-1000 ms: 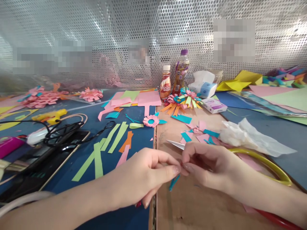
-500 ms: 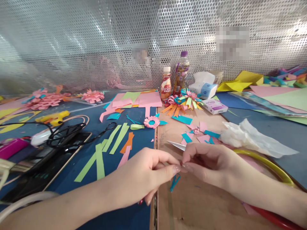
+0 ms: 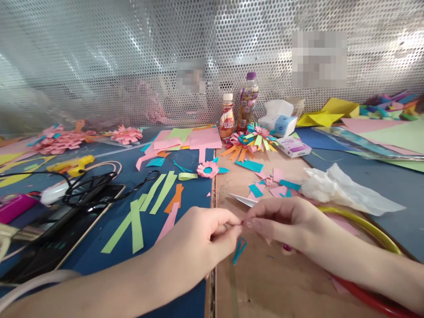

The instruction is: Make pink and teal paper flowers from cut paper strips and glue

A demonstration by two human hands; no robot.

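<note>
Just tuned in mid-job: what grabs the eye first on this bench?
Both hands meet at the near centre, the left hand and right hand pinching a small teal paper loop. Behind them stands a multicoloured paper-strip flower, with long green paper strips on the blue mat to the left.

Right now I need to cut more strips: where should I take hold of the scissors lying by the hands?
Only the scissors' pointed blade shows, its tip pointing left; the handles hide behind the right hand. Probably reach from the right, behind that hand, keeping fingers off the blade.
</note>
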